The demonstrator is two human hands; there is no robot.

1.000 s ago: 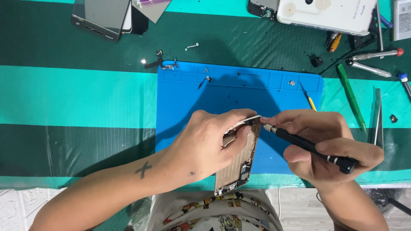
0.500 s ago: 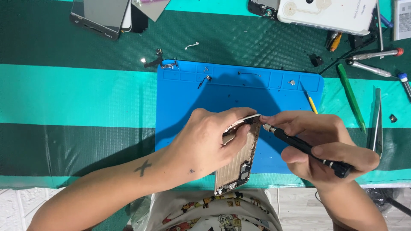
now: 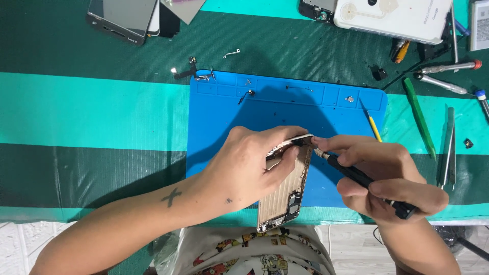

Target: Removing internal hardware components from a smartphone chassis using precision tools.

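My left hand (image 3: 249,170) grips the upper part of an opened phone housing (image 3: 286,196), gold inside, which is tilted up over the blue work mat (image 3: 229,117). My right hand (image 3: 382,178) holds a black screwdriver (image 3: 364,181) like a pen. Its metal tip touches the top right edge of the housing, next to my left fingertips. The housing's lower end hangs over the table's front edge.
Small screws and metal brackets (image 3: 204,76) lie along the mat's top compartments. A green pry tool (image 3: 418,117), tweezers (image 3: 449,147) and silver screwdrivers (image 3: 448,66) lie to the right. A dark phone screen (image 3: 122,18) sits at the back left, a white device (image 3: 392,15) at the back right.
Both hands stay at the housing's top edge; the right hand and screwdriver have shifted only slightly.
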